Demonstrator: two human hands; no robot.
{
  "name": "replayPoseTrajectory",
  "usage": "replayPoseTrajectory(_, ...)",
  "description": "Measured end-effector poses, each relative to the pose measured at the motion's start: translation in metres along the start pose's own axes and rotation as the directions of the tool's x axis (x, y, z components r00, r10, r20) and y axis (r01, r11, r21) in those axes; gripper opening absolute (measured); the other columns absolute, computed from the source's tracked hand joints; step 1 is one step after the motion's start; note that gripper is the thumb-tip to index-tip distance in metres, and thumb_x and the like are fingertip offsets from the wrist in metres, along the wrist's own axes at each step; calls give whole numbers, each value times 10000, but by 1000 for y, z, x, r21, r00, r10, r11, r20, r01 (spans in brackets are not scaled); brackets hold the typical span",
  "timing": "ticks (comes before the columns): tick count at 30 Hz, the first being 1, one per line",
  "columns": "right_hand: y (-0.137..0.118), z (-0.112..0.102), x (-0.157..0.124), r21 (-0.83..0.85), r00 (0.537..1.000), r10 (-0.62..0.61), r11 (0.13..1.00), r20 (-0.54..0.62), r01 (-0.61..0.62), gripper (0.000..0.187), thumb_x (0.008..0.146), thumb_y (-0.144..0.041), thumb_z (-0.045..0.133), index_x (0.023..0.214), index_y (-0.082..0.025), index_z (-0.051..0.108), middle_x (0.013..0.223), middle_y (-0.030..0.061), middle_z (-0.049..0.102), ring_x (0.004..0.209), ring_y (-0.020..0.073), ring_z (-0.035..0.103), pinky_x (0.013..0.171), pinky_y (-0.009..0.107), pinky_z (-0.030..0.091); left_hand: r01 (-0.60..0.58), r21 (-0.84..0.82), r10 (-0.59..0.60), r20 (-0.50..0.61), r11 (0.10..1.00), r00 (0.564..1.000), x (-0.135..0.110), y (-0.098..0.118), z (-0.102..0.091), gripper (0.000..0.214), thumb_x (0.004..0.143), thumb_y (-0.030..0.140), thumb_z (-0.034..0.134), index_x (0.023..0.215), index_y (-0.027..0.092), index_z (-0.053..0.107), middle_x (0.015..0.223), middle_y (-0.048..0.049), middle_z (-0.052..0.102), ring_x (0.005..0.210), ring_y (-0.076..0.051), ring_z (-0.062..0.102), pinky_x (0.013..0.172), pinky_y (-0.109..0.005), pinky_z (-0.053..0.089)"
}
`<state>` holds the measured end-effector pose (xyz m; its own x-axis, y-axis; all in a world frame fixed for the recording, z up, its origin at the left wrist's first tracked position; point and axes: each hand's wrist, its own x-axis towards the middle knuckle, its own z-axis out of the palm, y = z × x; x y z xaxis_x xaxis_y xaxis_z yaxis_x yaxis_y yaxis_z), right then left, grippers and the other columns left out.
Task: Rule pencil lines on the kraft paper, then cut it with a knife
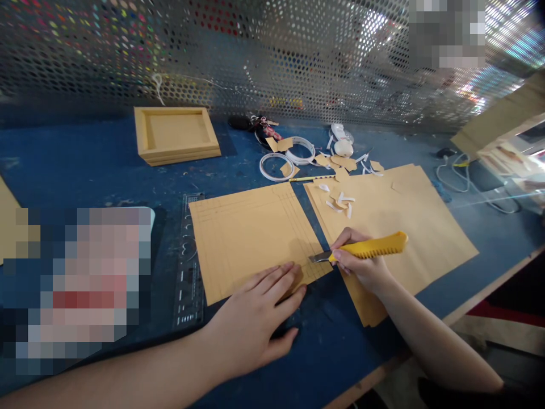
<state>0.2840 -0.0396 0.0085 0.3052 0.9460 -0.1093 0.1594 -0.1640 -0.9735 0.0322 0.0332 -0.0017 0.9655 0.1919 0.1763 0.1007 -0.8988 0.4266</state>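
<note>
A sheet of brown kraft paper (247,233) with pencil lines along its edges lies on the blue table. My left hand (264,307) rests on its near edge, fingers stretched out and flat. In my right hand (361,267) is a yellow utility knife (374,245), its blade out and pointing left over the sheet's right margin. Whether the blade touches the paper I cannot tell. Under the sheet's left side a dark stencil ruler (189,284) sticks out. To the right, beneath my right hand, lies a stack of larger kraft sheets (409,216).
Paper scraps (340,201) lie on the stack. Behind are tape rolls (276,167), a pencil (313,178), white earbuds (343,148) and a kraft paper box (179,130). A perforated metal screen (255,57) borders the table's back. A blurred-out flat object (147,227) lies left.
</note>
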Motion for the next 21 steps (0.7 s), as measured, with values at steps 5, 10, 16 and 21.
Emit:
replayPoseTrajectory(5,-1,0,1,20,1000,28,999,1,-28,174,768,-290,712,733,-189,576,552,-21,622,357,66,442,345,183,315,-10,8,10,-16,1000,1000,-1,0,0,485,912,402,551,1337,168,527,1460,-138,445,1361,-283,395,1107,-412,358)
replayPoseTrajectory(10,-3,1,3,124,996,86,989,-10,-84,203,779,-326,706,716,-186,573,528,-17,623,350,53,421,337,167,293,-12,20,12,-28,1000,1000,0,0,1,479,911,395,549,1331,165,534,1449,-140,458,1350,-280,411,1099,-411,370)
replayPoseTrajectory(16,-9,8,7,105,991,120,988,-52,-114,233,755,-375,720,705,-158,651,486,-3,611,337,54,415,316,164,291,-16,19,17,-35,1000,999,1,1,0,470,897,368,561,1319,163,544,1434,-138,474,1340,-283,421,1095,-416,377)
replayPoseTrajectory(21,-12,11,9,61,990,124,991,-73,-120,259,741,-395,715,683,-144,688,481,4,604,343,57,425,318,166,304,-21,28,22,-41,999,999,1,1,0,466,897,357,556,1318,159,548,1434,-147,470,1341,-289,418,1091,-428,382)
